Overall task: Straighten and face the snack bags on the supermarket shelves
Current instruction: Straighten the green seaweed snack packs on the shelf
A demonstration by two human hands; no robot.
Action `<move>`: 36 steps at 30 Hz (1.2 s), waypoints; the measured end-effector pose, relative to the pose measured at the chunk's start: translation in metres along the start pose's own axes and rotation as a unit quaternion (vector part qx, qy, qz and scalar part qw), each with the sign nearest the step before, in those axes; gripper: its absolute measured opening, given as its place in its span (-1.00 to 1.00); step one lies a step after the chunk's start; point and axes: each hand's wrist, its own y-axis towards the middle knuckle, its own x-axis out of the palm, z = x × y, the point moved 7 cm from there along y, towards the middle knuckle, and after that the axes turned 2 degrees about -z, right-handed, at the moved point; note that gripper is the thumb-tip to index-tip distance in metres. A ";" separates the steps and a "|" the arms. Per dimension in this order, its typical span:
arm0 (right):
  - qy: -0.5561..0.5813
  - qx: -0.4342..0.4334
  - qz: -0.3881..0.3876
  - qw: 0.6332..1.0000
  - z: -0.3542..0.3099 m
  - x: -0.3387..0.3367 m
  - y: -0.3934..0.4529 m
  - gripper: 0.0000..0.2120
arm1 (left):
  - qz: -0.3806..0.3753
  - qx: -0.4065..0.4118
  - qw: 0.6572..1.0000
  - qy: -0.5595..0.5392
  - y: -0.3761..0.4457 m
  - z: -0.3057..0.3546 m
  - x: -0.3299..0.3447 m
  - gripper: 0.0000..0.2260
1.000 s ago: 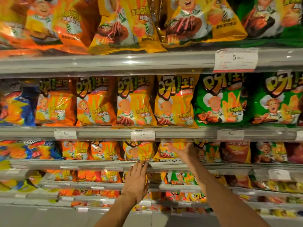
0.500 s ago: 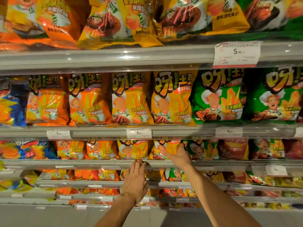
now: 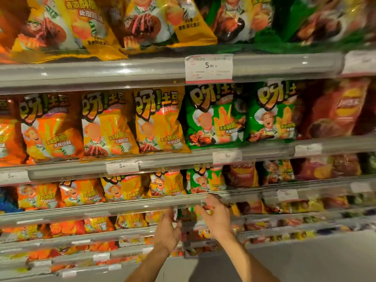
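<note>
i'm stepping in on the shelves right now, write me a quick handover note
Left hand: raised at the fourth shelf's front rail, fingers loosely curled, holding nothing visible.
Right hand: fingers spread just under the third shelf's rail, empty.
Second-shelf bags stand upright, faces forward.
Third-shelf yellow bags and green bag look upright.
Lower shelves are blurred; check those next.

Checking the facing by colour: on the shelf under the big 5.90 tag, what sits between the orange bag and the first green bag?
Two yellow bags, side by side, in the head view.
</note>
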 end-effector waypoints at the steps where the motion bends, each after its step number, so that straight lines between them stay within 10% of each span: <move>1: 0.044 0.029 0.010 0.999 0.015 -0.014 0.000 -0.52 | 0.004 -0.015 0.999 -0.032 0.000 0.008 0.010 -0.65; 16: 0.095 0.060 0.109 0.988 0.170 -0.280 0.035 -0.88 | 0.118 -0.073 0.961 -0.241 -0.009 0.175 0.169 -0.84; 23: 0.052 0.007 0.086 0.995 0.140 -0.310 0.091 -0.34 | 0.204 0.006 0.966 -0.158 0.021 0.228 0.149 -0.57; 36: -0.012 0.030 -0.093 0.995 0.133 -0.284 0.180 -0.20 | 0.086 -0.027 0.968 -0.234 0.108 0.224 0.128 -0.42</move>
